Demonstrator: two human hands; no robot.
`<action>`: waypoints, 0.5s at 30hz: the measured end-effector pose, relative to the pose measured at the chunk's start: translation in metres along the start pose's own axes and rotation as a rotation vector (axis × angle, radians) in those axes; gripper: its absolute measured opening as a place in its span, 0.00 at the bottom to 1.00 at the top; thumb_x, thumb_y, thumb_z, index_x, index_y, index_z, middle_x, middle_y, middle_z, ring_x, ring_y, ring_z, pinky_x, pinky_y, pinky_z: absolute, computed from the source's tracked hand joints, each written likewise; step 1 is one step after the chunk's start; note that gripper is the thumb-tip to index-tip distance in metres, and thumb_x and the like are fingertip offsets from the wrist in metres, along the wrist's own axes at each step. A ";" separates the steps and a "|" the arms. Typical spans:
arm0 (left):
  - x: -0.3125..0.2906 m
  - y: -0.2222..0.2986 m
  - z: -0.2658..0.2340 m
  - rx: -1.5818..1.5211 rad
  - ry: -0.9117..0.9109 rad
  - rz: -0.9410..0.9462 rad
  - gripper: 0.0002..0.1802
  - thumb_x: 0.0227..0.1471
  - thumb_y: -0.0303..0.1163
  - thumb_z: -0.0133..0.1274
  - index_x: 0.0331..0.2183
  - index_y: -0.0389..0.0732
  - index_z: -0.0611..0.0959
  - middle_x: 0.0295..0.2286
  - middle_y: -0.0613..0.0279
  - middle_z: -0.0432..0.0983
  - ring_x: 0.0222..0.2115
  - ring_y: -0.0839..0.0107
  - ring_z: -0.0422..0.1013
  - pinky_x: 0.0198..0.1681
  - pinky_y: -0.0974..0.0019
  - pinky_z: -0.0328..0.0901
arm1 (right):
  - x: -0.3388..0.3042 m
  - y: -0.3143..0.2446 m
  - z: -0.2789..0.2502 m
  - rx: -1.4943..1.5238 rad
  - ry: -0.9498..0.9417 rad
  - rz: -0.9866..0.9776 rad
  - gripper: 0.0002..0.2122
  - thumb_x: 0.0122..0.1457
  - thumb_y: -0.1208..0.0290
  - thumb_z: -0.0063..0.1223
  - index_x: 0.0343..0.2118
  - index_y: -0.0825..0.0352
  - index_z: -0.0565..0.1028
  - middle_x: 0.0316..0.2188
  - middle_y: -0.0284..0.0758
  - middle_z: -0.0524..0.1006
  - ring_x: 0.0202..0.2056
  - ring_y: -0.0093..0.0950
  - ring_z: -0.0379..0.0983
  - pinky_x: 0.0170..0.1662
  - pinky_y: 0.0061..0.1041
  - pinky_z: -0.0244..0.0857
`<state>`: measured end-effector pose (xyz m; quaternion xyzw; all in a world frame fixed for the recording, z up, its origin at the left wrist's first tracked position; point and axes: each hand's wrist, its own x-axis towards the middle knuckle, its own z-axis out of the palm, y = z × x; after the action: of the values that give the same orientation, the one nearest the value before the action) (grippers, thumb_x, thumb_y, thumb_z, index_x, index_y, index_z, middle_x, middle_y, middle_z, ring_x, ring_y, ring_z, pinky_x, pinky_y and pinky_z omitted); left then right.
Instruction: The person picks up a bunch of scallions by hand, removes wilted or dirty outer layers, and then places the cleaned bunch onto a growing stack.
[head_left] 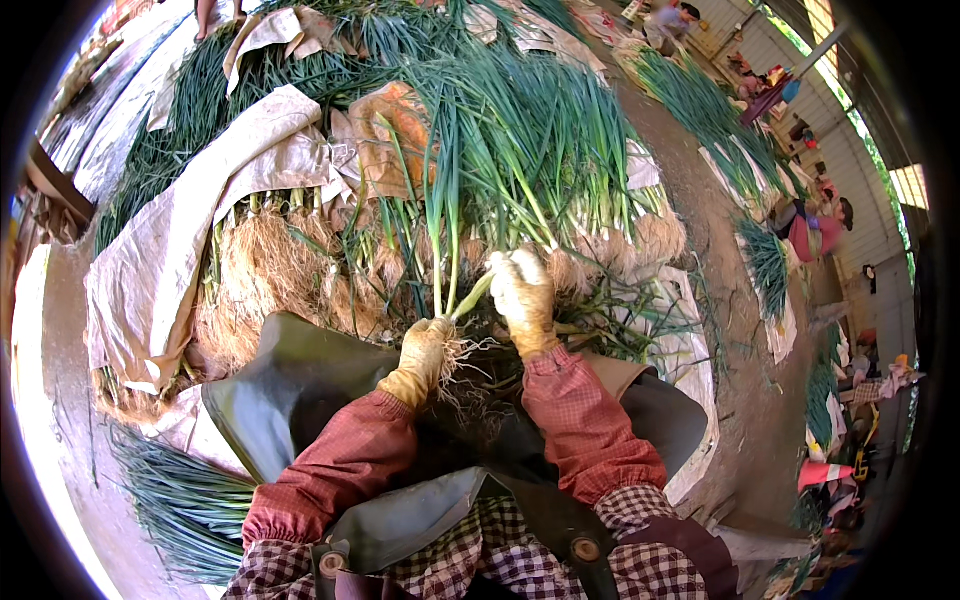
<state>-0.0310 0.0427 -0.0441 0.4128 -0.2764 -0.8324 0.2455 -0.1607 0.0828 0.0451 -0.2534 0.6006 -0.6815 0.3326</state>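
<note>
My left hand [424,352], in a yellowish work glove, is closed round the root end of a few scallions [453,235]. Their green tops point away from me, and pale stringy roots [465,352] stick out beside the glove. A loose, yellow-green outer leaf [474,296] runs from their base up to my right hand [523,290]. That gloved hand is closed, apparently pinching the leaf, though its fingertips are partly hidden. Just beyond my hands lies a big heap of scallions [540,130], with bushy brown roots [270,275] toward me.
Pale sacking [190,220] and an orange cloth [388,135] lie over part of the heap. Stripped leaves [635,315] are scattered at the right. Another scallion pile [185,500] sits at lower left. Several people work among more scallion rows [700,115] along the right side, near a traffic cone [825,474].
</note>
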 end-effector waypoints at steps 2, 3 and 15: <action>-0.002 0.001 -0.002 0.117 0.054 -0.027 0.10 0.50 0.33 0.46 0.28 0.35 0.71 0.16 0.63 0.67 0.11 0.75 0.62 0.12 0.73 0.58 | -0.007 -0.033 -0.027 0.080 0.160 -0.313 0.08 0.56 0.66 0.43 0.29 0.66 0.68 0.13 0.27 0.66 0.11 0.15 0.58 0.11 0.12 0.53; -0.007 0.006 0.003 0.171 0.064 -0.049 0.10 0.51 0.33 0.45 0.28 0.35 0.71 0.17 0.63 0.67 0.11 0.74 0.63 0.12 0.73 0.59 | -0.004 -0.043 -0.047 0.151 0.392 -0.362 0.09 0.58 0.65 0.40 0.31 0.65 0.67 0.15 0.27 0.68 0.12 0.14 0.58 0.12 0.12 0.52; 0.001 -0.008 -0.008 0.389 -0.082 0.115 0.08 0.49 0.30 0.45 0.27 0.34 0.72 0.19 0.65 0.68 0.19 0.78 0.64 0.21 0.75 0.61 | -0.024 0.092 -0.004 0.091 0.066 0.451 0.06 0.51 0.72 0.51 0.28 0.70 0.73 0.18 0.26 0.70 0.15 0.16 0.61 0.17 0.15 0.53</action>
<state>-0.0261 0.0458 -0.0543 0.4017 -0.4648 -0.7641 0.1970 -0.1346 0.0987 -0.0449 -0.0750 0.6212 -0.6244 0.4675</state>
